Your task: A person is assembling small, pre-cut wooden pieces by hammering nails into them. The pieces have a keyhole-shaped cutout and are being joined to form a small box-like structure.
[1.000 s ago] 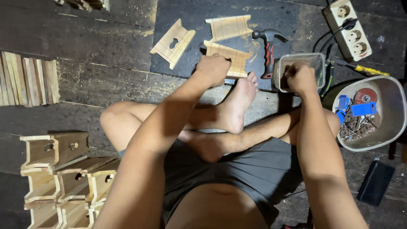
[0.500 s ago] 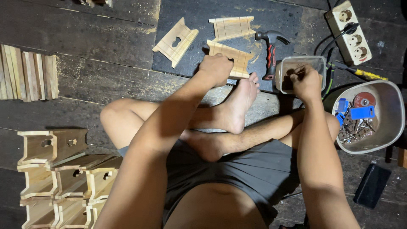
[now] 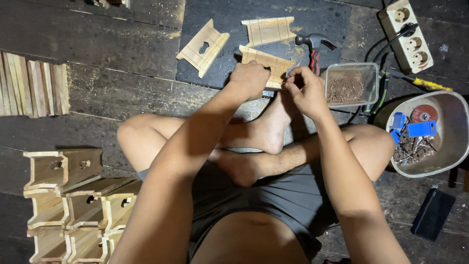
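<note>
Two stacks of finished little wooden pieces sit nearest us on the floor, at our left knee, nested so they take little room. We sit cross-legged, and our feet lie just short of the dark mat, which likely keeps the work within easy reach of both arms.

Our left hand rests knuckles-up on the slatted wooden panel, its fingers curled and pressed down on the near edge, seemingly to hold the piece from sliding. Our right hand meets the panel's right end, its fingers drawn together in a pinch on something small; whether that is a nail we cannot tell.

The panel lies flat on the mat, pale raw wood made of narrow slats side by side, partly hidden under our hands. Just to its right lies a hammer with a red-and-black handle, and beside that a clear tub of nails, both close to the right hand. Farther right stands a grey bowl of hardware. Beyond the panel lie a second slatted panel and a cut-out board, with a power strip at the far corner.
</note>
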